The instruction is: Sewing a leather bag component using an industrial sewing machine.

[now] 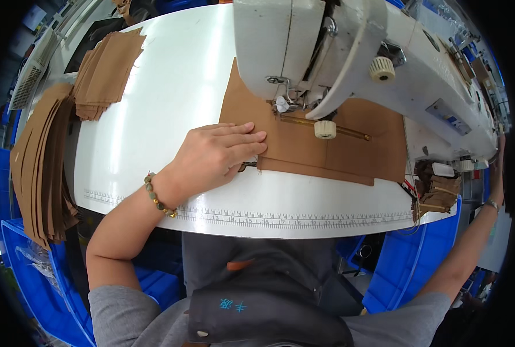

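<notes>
My left hand (223,147) lies with fingers stretched out on the left edge of a brown fabric piece (304,153). The fabric rests layered on the white table, under the head of a white sewing machine (280,46). A gold strip that looks like a zipper (350,133) runs across the fabric, beside the presser foot (283,104). Under my left palm, a small dark metal tool (249,165) pokes out, mostly hidden. My right hand (500,153) reaches to the machine's far right end, by the handwheel side; its fingers cannot be made out.
Stacks of brown fabric pieces (110,69) lie at the table's left, with more pieces (40,168) hanging over its left edge. Small brown pieces (440,191) are bundled at the right. A ruler strip (252,221) follows the front edge. Blue bins (405,260) stand below.
</notes>
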`<action>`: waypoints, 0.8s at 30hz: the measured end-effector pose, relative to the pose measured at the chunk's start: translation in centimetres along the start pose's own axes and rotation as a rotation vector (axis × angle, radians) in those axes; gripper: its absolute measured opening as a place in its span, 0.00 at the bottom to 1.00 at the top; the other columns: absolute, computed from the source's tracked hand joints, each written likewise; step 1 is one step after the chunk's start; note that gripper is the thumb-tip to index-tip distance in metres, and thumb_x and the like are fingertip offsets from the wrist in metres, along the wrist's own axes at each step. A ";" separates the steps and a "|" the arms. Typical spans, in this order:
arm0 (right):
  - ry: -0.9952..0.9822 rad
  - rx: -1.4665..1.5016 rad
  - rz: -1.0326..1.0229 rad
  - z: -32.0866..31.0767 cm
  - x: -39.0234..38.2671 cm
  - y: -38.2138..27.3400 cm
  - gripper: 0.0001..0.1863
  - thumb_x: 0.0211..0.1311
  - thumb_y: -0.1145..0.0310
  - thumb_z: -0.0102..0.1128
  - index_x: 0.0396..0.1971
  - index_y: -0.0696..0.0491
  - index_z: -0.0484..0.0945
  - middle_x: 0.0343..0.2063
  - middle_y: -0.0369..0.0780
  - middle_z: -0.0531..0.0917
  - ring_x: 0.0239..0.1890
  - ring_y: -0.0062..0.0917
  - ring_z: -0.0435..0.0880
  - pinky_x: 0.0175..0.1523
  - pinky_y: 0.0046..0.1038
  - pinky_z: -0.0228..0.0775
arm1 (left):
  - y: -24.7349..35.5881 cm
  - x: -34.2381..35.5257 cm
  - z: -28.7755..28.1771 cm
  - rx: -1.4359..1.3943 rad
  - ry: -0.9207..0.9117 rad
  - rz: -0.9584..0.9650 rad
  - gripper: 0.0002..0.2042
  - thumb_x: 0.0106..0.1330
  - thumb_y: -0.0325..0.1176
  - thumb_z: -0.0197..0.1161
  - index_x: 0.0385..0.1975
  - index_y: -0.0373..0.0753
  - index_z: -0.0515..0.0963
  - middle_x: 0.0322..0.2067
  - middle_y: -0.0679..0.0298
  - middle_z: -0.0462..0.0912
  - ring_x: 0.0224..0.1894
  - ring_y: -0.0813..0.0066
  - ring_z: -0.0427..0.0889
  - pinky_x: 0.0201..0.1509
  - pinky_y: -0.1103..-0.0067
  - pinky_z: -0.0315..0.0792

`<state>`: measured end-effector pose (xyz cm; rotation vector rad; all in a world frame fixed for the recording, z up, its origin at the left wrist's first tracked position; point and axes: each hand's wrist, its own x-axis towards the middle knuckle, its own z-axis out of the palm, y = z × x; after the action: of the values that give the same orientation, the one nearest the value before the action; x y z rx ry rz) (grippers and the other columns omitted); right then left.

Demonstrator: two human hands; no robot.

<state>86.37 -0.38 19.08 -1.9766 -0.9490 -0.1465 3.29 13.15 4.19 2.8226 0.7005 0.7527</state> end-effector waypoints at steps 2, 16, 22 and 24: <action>0.024 -0.131 -0.079 0.6 0.0 -0.3 0.30 0.80 0.45 0.49 0.64 0.54 0.80 0.56 0.43 0.85 0.57 0.27 0.84 0.60 0.30 0.75 | -0.1 0.1 0.0 -0.013 0.014 0.000 0.17 0.55 0.19 0.68 0.44 0.42 0.90 0.50 0.66 0.91 0.56 0.65 0.89 0.60 0.71 0.84; 0.094 0.107 -0.145 0.6 -1.4 1.8 0.33 0.80 0.46 0.52 0.61 0.63 0.81 0.57 0.47 0.86 0.59 0.29 0.83 0.67 0.30 0.71 | 0.1 0.2 0.2 0.003 0.032 -0.028 0.15 0.56 0.19 0.68 0.42 0.42 0.89 0.48 0.67 0.91 0.54 0.65 0.89 0.57 0.72 0.85; 0.283 -0.024 -0.144 5.4 -7.5 4.3 0.31 0.77 0.45 0.56 0.60 0.58 0.83 0.45 0.43 0.88 0.44 0.22 0.86 0.49 0.24 0.76 | 0.1 0.2 0.1 0.005 0.035 -0.014 0.16 0.56 0.19 0.68 0.43 0.42 0.89 0.49 0.67 0.91 0.55 0.65 0.89 0.56 0.72 0.85; 0.188 0.327 0.164 7.5 -10.5 5.7 0.30 0.77 0.43 0.55 0.56 0.57 0.85 0.35 0.37 0.86 0.32 0.17 0.79 0.36 0.22 0.68 | 0.0 0.1 0.2 0.012 0.036 -0.003 0.16 0.56 0.19 0.68 0.43 0.42 0.89 0.49 0.67 0.91 0.55 0.65 0.89 0.56 0.72 0.85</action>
<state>81.00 -2.12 6.21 -1.6957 -0.6409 -0.0773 3.45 13.24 4.05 2.8243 0.7166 0.8033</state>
